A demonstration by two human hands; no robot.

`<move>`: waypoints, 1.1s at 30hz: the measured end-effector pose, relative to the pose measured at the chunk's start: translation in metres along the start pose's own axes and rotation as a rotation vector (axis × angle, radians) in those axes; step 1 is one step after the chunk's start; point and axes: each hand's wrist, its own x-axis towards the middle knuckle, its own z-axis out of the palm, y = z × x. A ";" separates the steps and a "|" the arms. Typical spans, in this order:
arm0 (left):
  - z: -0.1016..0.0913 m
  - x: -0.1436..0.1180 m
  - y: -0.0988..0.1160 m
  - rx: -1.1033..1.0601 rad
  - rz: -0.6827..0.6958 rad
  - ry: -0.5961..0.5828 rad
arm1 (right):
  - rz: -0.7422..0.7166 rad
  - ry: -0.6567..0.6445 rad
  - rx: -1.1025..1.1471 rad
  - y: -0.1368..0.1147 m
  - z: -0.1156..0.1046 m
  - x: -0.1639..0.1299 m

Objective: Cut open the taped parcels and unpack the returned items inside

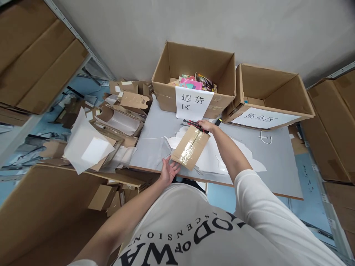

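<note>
A brown cardboard parcel (pixel 188 149), banded with shiny clear tape, lies at a slant near the table's front edge. My left hand (pixel 169 171) is beside its lower left corner, palm up with the fingers apart; whether the fingertips touch it is unclear. Beyond the parcel's far end, my right hand (pixel 207 126) is closed over a slim black and red tool (pixel 192 123), whose exact kind is partly hidden. A black piece with a yellow end (pixel 218 121) shows just right of that hand. White paper sheets (pixel 244 147) lie under and around the parcel.
An open carton (pixel 194 53) with colourful booklets stands at the back, beside another open carton (pixel 277 79); both bear handwritten signs. Opened boxes (pixel 122 120) and wrapping pile up at left. A large carton (pixel 41 199) sits lower left. A white cable (pixel 266 138) lies at right.
</note>
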 end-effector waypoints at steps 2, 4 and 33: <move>-0.002 0.001 0.001 -0.010 -0.005 0.004 | -0.013 -0.014 -0.046 -0.003 0.004 0.004; -0.005 0.002 0.003 -0.003 -0.017 0.004 | -0.017 -0.031 -0.082 -0.005 0.008 0.008; 0.038 0.086 0.087 0.599 -0.160 -0.225 | 0.142 0.588 1.280 0.049 0.135 -0.177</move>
